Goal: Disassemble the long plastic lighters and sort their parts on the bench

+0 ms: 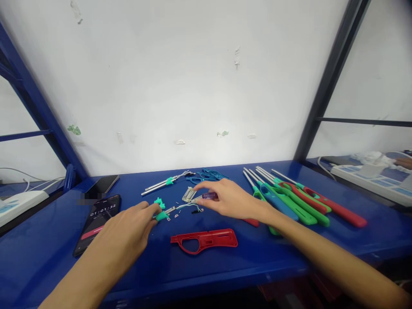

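Observation:
My left hand (137, 225) is closed on the metal lighter nozzle (170, 210) by its green collar (162, 216); most of the tube is hidden under the fingers. Pinched in my right hand (227, 197) is a small purple see-through part (210, 195) with a pale tip; its exact kind is unclear. Thin light wires (188, 205) run between the two hands. Clear lighter fuel tanks (189, 194) lie just beyond my right fingertips. Below the hands rests a red lighter half-shell (206, 241), its hollow side up.
Several utility lighters (292, 201) lie at right, partly behind my right arm. Loose nozzles (159, 185) and blue lighter shells (209, 175) lie at the back. A phone showing a timer (98, 221) and a dark phone (103, 186) are at left. Green pieces (159, 202) lie between.

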`<move>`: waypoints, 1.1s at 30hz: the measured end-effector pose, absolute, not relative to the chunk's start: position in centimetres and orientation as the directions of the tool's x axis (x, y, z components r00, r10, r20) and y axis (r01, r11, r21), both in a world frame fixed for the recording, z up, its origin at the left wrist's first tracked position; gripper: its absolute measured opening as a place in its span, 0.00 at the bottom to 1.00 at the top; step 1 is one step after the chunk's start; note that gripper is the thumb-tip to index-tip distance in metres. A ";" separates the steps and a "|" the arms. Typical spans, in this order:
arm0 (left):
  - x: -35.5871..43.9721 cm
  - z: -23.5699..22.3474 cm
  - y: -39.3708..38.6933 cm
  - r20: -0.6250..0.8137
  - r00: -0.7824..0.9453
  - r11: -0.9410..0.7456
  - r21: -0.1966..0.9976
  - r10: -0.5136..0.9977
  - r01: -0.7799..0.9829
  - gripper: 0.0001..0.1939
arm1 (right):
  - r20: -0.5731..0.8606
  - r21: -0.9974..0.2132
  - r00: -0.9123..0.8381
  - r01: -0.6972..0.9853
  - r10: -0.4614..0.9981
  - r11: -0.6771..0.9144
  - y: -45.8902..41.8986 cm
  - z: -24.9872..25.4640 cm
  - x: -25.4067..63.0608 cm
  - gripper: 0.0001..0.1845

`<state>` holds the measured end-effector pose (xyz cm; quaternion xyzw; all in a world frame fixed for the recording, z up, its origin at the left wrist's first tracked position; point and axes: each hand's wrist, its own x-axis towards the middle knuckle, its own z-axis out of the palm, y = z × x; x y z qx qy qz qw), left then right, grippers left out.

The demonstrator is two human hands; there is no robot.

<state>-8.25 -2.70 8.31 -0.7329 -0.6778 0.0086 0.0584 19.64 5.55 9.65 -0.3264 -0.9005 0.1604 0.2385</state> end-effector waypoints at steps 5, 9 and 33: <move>-7.0 9.5 -3.2 0.145 -0.041 0.066 -0.169 0.989 0.983 0.16 | 0.434 -0.425 -0.513 0.608 0.741 0.670 6.5 10.5 20.5 0.17; -5.5 10.2 -3.0 0.156 -0.141 0.165 -0.148 0.978 0.975 0.14 | 0.444 -0.372 -0.475 0.674 0.760 0.638 7.0 11.2 21.2 0.17; -8.5 13.0 9.0 0.035 -0.293 0.295 -0.128 0.955 0.947 0.19 | -0.031 -0.027 -0.359 0.933 0.933 0.358 10.0 10.2 23.4 0.15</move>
